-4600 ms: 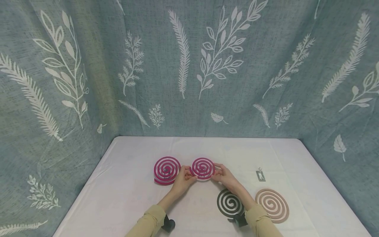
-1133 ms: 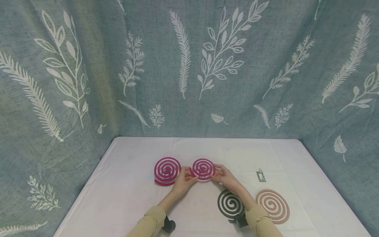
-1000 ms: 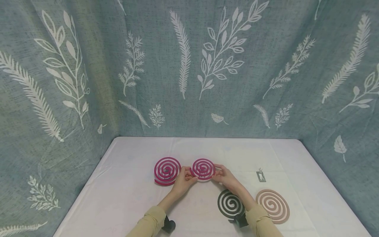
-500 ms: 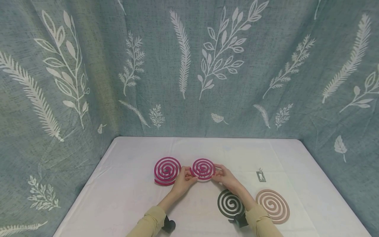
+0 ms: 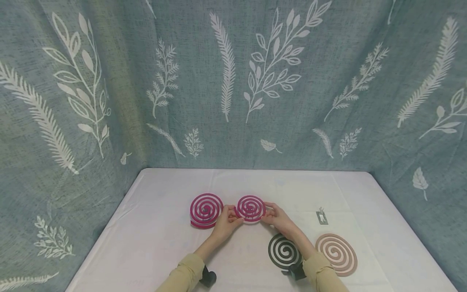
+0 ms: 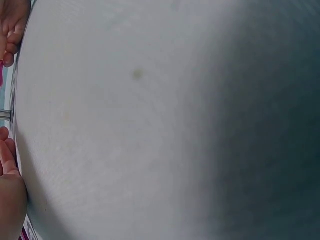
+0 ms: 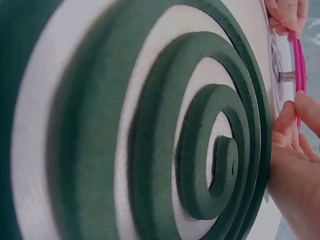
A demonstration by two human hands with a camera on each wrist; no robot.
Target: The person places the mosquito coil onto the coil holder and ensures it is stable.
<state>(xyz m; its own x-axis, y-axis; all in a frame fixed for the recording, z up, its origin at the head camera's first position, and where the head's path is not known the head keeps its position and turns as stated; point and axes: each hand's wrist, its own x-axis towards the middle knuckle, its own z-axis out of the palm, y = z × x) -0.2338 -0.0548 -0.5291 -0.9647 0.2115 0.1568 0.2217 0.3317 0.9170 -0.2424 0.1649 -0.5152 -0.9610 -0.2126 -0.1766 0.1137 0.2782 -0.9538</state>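
A magenta mosquito coil (image 5: 250, 207) is held level near the middle of the table between both hands. My left hand (image 5: 225, 224) pinches its left edge, and my right hand (image 5: 279, 221) grips its right edge with thumb and fingers. Seen side-on in the right wrist view, the coil (image 7: 300, 70) meets the top of a short metal stand (image 7: 286, 76). A second magenta coil (image 5: 206, 209) sits left of my left hand, partly overlapped by it. Below my right wrist lies a dark green coil (image 5: 286, 250), close to the right wrist camera.
A tan coil (image 5: 334, 252) rests on the right side, beside my right sleeve (image 5: 321, 267). Behind it is a small metal coil stand (image 5: 322, 217) with upright prongs. White cloth covers the table (image 5: 164, 251); a patterned blue-green curtain (image 5: 233, 150) encloses the back and sides.
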